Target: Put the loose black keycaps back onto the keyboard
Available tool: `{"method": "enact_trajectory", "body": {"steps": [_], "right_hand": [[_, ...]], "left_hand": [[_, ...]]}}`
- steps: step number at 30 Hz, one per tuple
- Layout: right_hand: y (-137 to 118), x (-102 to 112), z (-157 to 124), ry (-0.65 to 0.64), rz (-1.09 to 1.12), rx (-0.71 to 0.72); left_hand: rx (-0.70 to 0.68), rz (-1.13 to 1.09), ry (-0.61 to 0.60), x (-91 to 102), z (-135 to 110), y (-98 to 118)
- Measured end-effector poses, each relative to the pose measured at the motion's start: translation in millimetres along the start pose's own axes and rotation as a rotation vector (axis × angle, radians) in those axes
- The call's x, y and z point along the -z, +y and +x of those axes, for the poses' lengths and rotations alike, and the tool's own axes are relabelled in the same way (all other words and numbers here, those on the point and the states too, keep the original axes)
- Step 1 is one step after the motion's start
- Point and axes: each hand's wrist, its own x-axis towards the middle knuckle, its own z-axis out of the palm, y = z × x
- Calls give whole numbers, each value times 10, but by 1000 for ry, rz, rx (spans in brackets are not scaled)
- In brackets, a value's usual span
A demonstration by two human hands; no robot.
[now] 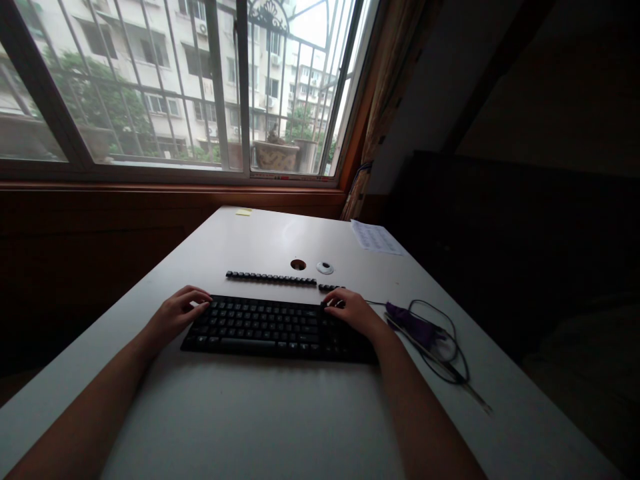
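A black keyboard lies flat on the white table. At its upper left corner is my left hand, with thumb and fingers closed on the edge. My right hand is over the keyboard's right part, near the top edge. Its thumb and fingers are pinched together around something small and dark that I cannot make out. Beyond the keyboard stretches a long row of black keycaps. A shorter row of keycaps continues to its right, partly behind my right hand.
On the right lie a purple cloth pouch, a looped black cable and a thin stick-like tool. Farther back are a round hole, a white ring-shaped cover, a printed sheet and a yellow note.
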Motion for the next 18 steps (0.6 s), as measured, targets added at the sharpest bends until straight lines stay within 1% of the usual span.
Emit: {"method": "enact_trajectory", "body": {"steps": [4,7,13,18], "right_hand": [[13,-31,12,31,-42,8],[40,0,17,24,-49,7],[70,105,-5,-77,-18,-38],[44,96,-9,-140,6,60]], "left_hand": [[2,0,-2,3,-1,-7],[6,3,-3,7,0,11],[-1,-9,-3,8,-1,20],[-7,-18,3,6,1,12]]}}
